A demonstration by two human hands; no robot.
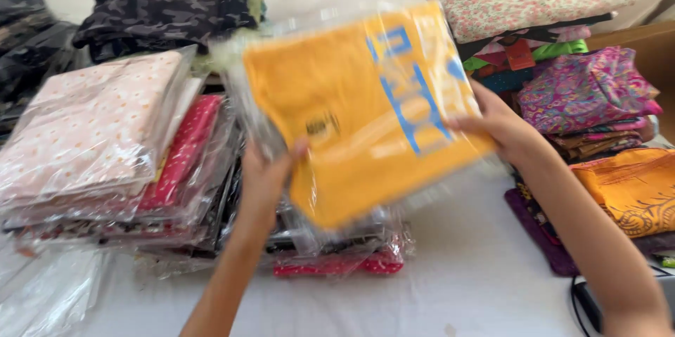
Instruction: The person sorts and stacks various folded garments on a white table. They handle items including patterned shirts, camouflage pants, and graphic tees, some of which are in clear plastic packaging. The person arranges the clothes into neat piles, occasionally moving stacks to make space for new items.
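Head view: both hands [264,179] [496,126] gripping bagged yellow shirt [358,112]

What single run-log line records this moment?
left hand: holds yellow bagged garment | right hand: holds same | pink bagged stack at left

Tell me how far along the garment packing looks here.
Done: a stack of clear-bagged folded garments sits at left. In hand: the left hand and right hand grip a yellow folded shirt in a clear plastic bag above the white table. Left: unbagged colourful folded fabrics at right.
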